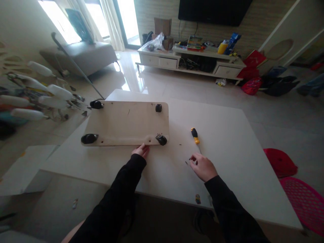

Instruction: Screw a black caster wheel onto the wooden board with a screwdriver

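Note:
A pale wooden board lies underside up on the white table, with black caster wheels at its corners, such as the near-right caster. My left hand grips the board's near edge, thumb at the rim. To the right, my right hand is closed in a pinch, a small dark screw at its fingertips. Just below that lies another small screw, and a third dark piece rests nearer the board. Beyond my right hand lies a yellow and black screwdriver, its shaft tip hidden behind my fingers.
A small sticker marks the table's near edge. At the right stand a red seat and a pink perforated chair. A rack with white padded bars is at the left; a TV cabinet stands far back.

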The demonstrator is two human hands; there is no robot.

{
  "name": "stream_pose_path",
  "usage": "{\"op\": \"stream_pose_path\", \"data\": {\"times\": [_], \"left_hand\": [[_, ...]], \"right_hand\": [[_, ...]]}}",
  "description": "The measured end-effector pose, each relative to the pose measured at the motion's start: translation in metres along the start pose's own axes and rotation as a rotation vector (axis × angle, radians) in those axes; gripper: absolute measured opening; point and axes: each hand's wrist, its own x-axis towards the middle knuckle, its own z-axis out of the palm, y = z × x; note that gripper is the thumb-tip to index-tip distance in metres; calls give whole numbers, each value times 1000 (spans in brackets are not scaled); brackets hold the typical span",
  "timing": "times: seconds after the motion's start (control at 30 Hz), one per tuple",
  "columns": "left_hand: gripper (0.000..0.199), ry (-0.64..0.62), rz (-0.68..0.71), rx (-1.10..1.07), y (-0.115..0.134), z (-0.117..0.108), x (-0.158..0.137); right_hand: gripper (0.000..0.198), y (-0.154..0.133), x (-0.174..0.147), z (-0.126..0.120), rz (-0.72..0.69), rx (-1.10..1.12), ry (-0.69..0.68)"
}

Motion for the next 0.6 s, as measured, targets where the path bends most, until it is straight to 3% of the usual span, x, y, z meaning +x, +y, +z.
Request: {"op": "stream_pose_path", "data": {"times": [0.6], "left_hand": [[21,-53,4,-90,-3,-4,9]], "right_hand": [[9,2,-26,-11,-52,-44,39]]}}
